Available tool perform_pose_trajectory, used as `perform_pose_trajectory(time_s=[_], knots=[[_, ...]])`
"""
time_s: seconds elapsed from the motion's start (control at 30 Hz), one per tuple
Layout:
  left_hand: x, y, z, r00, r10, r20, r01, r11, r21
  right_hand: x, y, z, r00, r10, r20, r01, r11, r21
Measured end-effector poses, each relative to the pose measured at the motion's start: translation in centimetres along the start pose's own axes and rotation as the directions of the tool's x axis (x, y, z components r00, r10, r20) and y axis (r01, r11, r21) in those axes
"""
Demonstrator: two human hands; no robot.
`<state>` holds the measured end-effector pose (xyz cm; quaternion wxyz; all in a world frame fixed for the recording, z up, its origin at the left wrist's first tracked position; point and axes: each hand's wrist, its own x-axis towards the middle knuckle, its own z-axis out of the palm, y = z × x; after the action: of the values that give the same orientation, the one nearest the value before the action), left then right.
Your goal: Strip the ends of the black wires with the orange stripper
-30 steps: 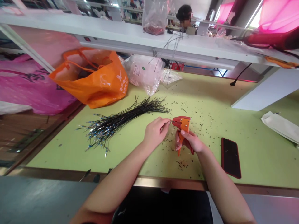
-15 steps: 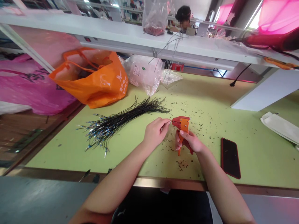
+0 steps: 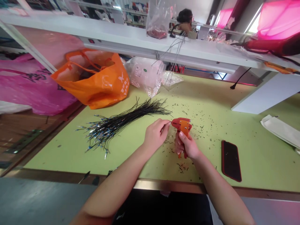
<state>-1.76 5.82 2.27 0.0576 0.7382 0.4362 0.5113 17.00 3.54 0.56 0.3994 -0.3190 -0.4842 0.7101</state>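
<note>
An orange and red wire stripper (image 3: 184, 124) stands upright over the yellow-green table (image 3: 208, 168), gripped by my right hand (image 3: 186, 143). My left hand (image 3: 156, 134) pinches a thin wire (image 3: 170, 122), most of it hidden by the fingers, at the tool's red nose. To the left of my left hand lies a bundle of black wires (image 3: 126, 120) with blue and silvery ends pointing left. Small dark scraps (image 3: 182, 167) are scattered around and below the tool.
Behind the bundle sit an orange bag (image 3: 105, 82) and clear plastic bags (image 3: 146, 75). A phone (image 3: 231, 160) lies to the right, a white shelf (image 3: 122, 36) spans the back, and a pink bag (image 3: 42, 90) is far left. Beyond the shelf is a person (image 3: 185, 22).
My right hand has squeezed the stripper's handles closer together, and its head has changed shape and shifted slightly left. My left hand stays nearly in place.
</note>
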Motion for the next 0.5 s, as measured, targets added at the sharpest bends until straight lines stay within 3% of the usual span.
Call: perform_pose_trajectory(time_s=[0.07, 0.17, 0.27, 0.4, 0.5], knots=[[0.0, 0.0, 0.1, 0.999, -0.031, 0.015, 0.031, 1.000, 0.005, 0.1, 0.1, 0.2, 1.000, 0.008, -0.021, -0.008, 1.000, 0.013], [0.0, -0.2, 0.2, 0.996, -0.081, 0.042, 0.081, 0.997, -0.003, 0.2, 0.1, 0.0, 0.999, 0.019, 0.043, -0.021, 0.999, 0.038], [0.3, -1.0, 0.0, 0.987, -0.157, -0.030, 0.156, 0.987, -0.027, 0.2, -0.6, -0.7, 0.996, -0.065, 0.066, 0.057, 0.992, 0.115], [0.8, -2.1, -0.5, 0.943, -0.278, -0.182, 0.274, 0.961, -0.046, 0.2, -2.0, -2.0, 0.963, -0.237, -0.130, 0.262, 0.939, 0.225], [0.8, -1.7, -0.8, 0.967, -0.198, -0.158, 0.201, 0.980, -0.001, 0.6, -2.3, -2.7, 0.927, -0.286, -0.243, 0.333, 0.925, 0.183]])
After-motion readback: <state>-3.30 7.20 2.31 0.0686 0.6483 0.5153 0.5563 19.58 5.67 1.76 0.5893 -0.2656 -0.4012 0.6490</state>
